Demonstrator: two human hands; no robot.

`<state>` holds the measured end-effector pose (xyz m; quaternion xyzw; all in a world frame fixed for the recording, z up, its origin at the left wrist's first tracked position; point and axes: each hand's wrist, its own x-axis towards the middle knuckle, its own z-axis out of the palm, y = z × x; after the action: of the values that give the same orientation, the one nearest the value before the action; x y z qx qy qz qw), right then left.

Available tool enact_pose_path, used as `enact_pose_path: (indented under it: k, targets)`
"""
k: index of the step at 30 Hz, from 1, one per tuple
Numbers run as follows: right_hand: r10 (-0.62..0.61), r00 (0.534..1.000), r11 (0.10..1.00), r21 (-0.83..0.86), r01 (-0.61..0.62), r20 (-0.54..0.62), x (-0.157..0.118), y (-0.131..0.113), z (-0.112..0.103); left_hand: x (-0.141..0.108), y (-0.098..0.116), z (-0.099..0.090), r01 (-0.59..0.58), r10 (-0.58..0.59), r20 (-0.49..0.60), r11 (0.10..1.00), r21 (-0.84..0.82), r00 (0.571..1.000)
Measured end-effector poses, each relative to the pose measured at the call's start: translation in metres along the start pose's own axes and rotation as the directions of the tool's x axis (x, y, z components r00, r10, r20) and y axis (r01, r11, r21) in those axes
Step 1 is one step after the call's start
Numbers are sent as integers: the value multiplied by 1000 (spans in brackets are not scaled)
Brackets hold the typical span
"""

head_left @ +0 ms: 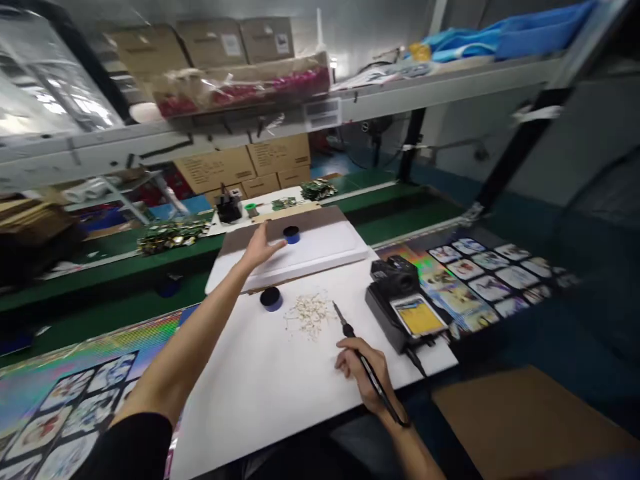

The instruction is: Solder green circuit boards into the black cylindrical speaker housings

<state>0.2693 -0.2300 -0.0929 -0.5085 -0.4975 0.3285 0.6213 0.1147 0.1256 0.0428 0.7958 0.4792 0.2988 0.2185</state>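
Observation:
My right hand [364, 375] is wrapped round a black soldering iron [376, 385], its metal tip angled up and away over the white board [260, 393]. Left of the tip lies a loose scatter of small pale pieces [309, 316]. My left hand [260, 248] reaches out over a white foam-like slab [320, 248], thumb apart from the fingers and nothing in its grasp. Just right of it sits a small blue round piece with a black top [291, 235]. A similar blue and black piece [271, 299] stands on the board, below my left hand.
Right of the iron stands a soldering station [393, 313] with a yellow sponge [419, 316]. Piles of green circuit boards [173, 235] lie on the green belt [370, 223], beside a solder spool [251, 210]. A shelf [270, 117] carrying boxes crosses above.

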Motion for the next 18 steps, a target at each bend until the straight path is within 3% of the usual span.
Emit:
enact_pose_path:
  k: [3, 5, 7, 9, 11, 13, 16, 18]
  targets:
    - [62, 986, 974, 225, -26, -153, -21, -24, -8, 31, 17, 32, 71, -70, 43, 997, -8, 997]
    - [81, 934, 960, 280, 21, -347, -34, -42, -20, 37, 22, 42, 85, -84, 54, 996, -18, 995]
    - [44, 858, 963, 251, 100, -512, -43, -61, -39, 33, 23, 42, 80, -79, 46, 996, -33, 996]
    - [-34, 795, 971, 168, 169, -605, -44, -76, -60, 18, 21, 34, 53, -51, 24, 995, -90, 998]
    - [-71, 768, 980, 98, 171, -636, -38, -86, -78, -7, 16, 17, -8, 13, 26, 984, -180, 1000]
    - [-58, 791, 992, 54, 114, -609, -27, -90, -89, -43, 7, -4, -83, 106, 79, 964, -251, 991]
    - [-15, 829, 1000, 1, 19, -560, -10, -89, -93, -114, -16, -38, -112, 156, 151, 957, -268, 976]
    - [-1, 813, 999, -39, -26, -582, 1, -88, -92, -166, -33, -52, -116, 163, 191, 965, -235, 968]
